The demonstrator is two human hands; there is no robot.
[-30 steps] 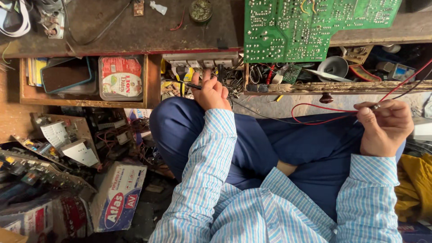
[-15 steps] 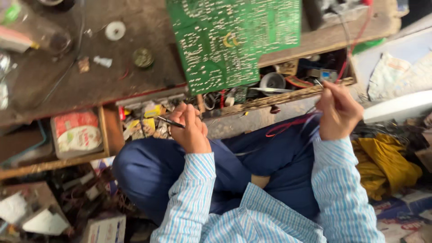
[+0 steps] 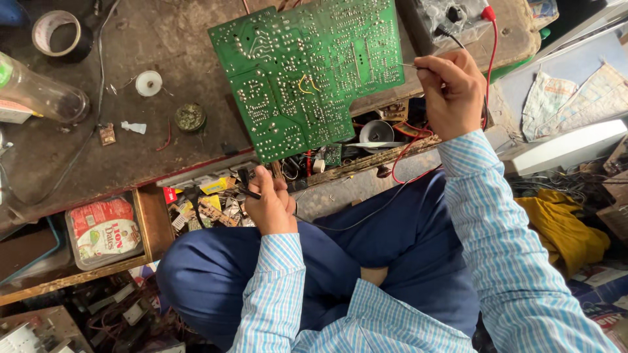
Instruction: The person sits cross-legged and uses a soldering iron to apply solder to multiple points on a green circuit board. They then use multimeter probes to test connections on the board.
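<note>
Hands work at a cluttered counter (image 3: 131, 163). Right hand (image 3: 453, 91) pinches a red-wired probe (image 3: 418, 66) against a green board (image 3: 311, 72). Left hand (image 3: 269, 202) grips a black probe (image 3: 247, 185) below.

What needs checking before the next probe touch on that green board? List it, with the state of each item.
1. Right hand grips the red-lead probe: ok.
2. Probe tip on the green circuit board: at its right edge, contact cannot tell.
3. Left hand grips the black-lead probe: ok.
4. Black probe on the board: not ok, it sits below the board's lower edge, over the parts shelf.
5. Board lies solder side up on the bench: ok, though its lower edge overhangs.
6. Red lead runs free up to the meter: ok; dial setting cannot tell.
</note>
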